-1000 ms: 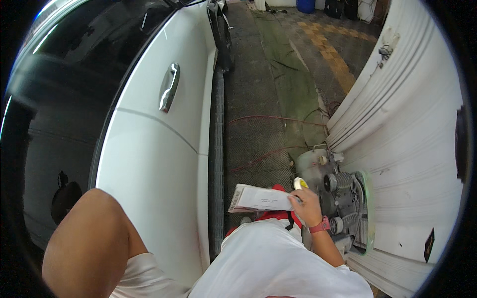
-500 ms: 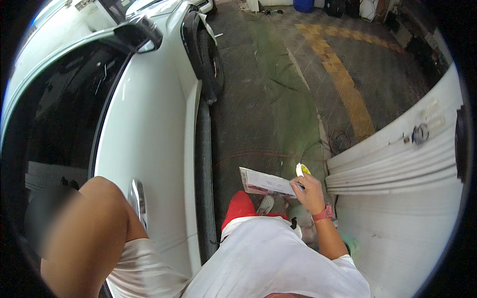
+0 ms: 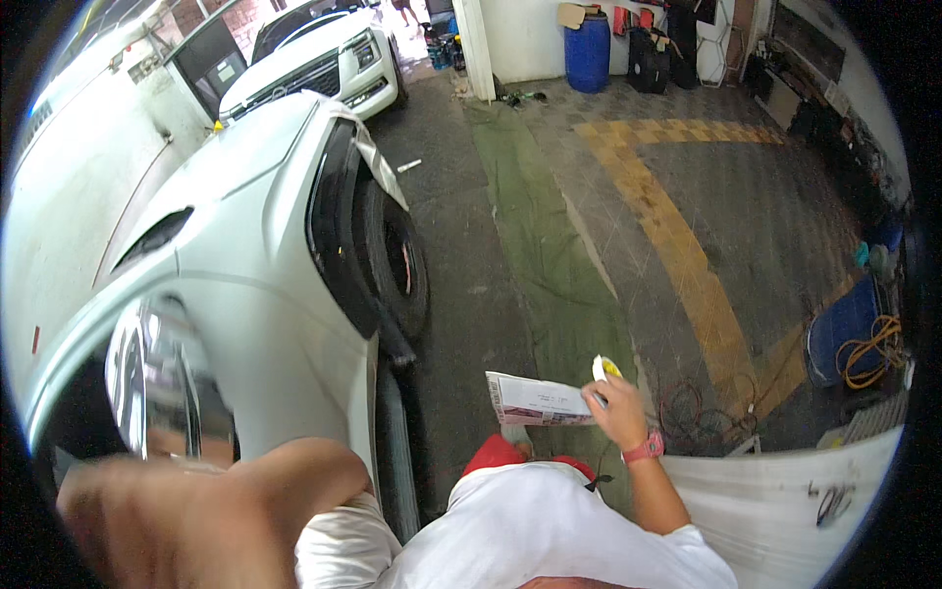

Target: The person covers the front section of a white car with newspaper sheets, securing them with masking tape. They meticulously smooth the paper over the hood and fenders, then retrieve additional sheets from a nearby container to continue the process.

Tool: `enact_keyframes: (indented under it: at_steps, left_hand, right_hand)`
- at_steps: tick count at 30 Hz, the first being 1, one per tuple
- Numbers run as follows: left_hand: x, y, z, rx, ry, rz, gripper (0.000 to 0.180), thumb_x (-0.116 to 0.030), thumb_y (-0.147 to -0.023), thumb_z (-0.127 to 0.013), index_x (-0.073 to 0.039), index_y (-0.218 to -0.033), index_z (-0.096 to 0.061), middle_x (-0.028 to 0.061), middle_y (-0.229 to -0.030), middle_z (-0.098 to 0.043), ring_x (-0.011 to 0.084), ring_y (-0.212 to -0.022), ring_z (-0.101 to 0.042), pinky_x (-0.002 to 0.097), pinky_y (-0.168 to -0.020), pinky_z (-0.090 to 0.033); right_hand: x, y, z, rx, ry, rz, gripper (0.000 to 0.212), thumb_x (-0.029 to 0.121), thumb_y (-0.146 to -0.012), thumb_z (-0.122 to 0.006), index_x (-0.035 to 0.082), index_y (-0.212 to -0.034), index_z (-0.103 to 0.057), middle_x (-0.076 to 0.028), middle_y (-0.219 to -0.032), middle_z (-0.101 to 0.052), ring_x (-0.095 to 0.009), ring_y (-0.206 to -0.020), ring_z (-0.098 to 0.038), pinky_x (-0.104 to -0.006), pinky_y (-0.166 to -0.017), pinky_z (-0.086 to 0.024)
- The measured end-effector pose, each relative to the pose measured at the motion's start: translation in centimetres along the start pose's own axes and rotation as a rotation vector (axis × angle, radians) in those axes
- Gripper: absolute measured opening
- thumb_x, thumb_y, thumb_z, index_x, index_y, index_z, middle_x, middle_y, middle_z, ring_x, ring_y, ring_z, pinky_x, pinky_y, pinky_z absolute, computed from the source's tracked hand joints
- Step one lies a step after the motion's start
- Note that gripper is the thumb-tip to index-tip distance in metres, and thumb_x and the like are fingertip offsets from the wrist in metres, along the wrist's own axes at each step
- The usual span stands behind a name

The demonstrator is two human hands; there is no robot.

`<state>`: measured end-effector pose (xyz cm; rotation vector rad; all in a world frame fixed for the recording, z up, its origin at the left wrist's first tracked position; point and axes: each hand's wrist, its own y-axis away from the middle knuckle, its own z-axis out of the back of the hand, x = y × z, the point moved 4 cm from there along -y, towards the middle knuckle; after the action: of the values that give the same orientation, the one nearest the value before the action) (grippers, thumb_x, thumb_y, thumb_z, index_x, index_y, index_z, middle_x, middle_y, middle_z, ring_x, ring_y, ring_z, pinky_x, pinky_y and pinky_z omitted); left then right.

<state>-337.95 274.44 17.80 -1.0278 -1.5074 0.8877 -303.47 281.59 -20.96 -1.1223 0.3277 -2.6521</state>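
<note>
My right hand [image 3: 618, 414], with a pink watch at its wrist, is closed around the edge of a folded printed sheet of paper [image 3: 543, 401]. A roll of tape [image 3: 604, 370], pale outside and yellow inside, is in the same grip. On the left my bent arm is raised beside a white car [image 3: 285, 363]. My left hand [image 3: 113, 515] is smeared by motion, so its fingers cannot be made out. Just above it is the car's chrome-backed side mirror [image 3: 157, 363]. Farther along, a dark front wheel [image 3: 397, 250] shows in its arch.
A green strip of matting [image 3: 549, 255] runs along the floor beside the car. At lower right stands a white panel [image 3: 746, 501], with thin hoses [image 3: 692, 402] behind it. A blue drum [image 3: 844, 329] with orange cord is at right. Another white vehicle [image 3: 324, 64] and a blue barrel [image 3: 587, 59] stand ahead.
My view has shifted forward along the car and tilted up, bringing the mirror and front wheel nearer. My left arm has swung lower and blurred. The right hand keeps the paper and tape.
</note>
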Motion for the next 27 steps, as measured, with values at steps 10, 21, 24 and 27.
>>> enact_keyframes:
  at_steps: [10, 21, 24, 27]
  left_hand:
    - [32.5, 40.5, 1.4, 0.833, -0.300, 1.140, 0.066, -0.056, -0.096, -0.072, -0.002, -0.134, -0.065, 0.0185, -0.138, -0.064, 0.0356, -0.126, -0.061, 0.0480, -0.108, -0.047]
    - [61.2, 63.2, 6.3, 1.234, -0.377, 1.280, 0.068, -0.032, -0.086, -0.083, -0.007, -0.146, -0.059, 0.0171, -0.147, -0.059, 0.0394, -0.133, -0.055, 0.0522, -0.113, -0.043]
    - [69.0, 67.1, 11.3, 1.063, -0.586, 1.392, 0.037, -0.020, -0.088, -0.082, -0.007, -0.121, -0.074, 0.0129, -0.113, -0.075, 0.0335, -0.101, -0.070, 0.0459, -0.087, -0.055]
    - [77.5, 70.7, 16.0, 0.894, -0.779, 1.366, 0.015, -0.014, -0.088, -0.080, -0.010, -0.103, -0.080, 0.0087, -0.085, -0.073, 0.0296, -0.077, -0.071, 0.0417, -0.067, -0.055]
  right_hand:
    - [-12.4, -23.5, -5.0, -0.159, -0.031, -0.363, 0.011, 0.013, -0.087, -0.078, 0.004, -0.092, -0.075, -0.017, -0.089, -0.071, -0.039, -0.085, -0.070, -0.0460, -0.075, -0.054]
    - [-12.8, -73.5, -21.6, 0.320, 0.004, 0.381, 0.012, 0.021, -0.090, -0.072, 0.009, -0.088, -0.069, -0.011, -0.084, -0.063, -0.032, -0.082, -0.069, -0.0465, -0.070, -0.056]
    - [-10.5, -85.9, -26.5, 0.401, -0.072, 0.536, 0.014, 0.023, -0.091, -0.073, 0.010, -0.088, -0.071, -0.010, -0.085, -0.064, -0.032, -0.081, -0.069, -0.0453, -0.071, -0.056]
    - [-10.6, -97.7, -31.4, 0.474, -0.142, 0.623, 0.018, 0.028, -0.093, -0.074, 0.010, -0.091, -0.074, -0.010, -0.085, -0.066, -0.032, -0.081, -0.069, -0.0440, -0.073, -0.057]
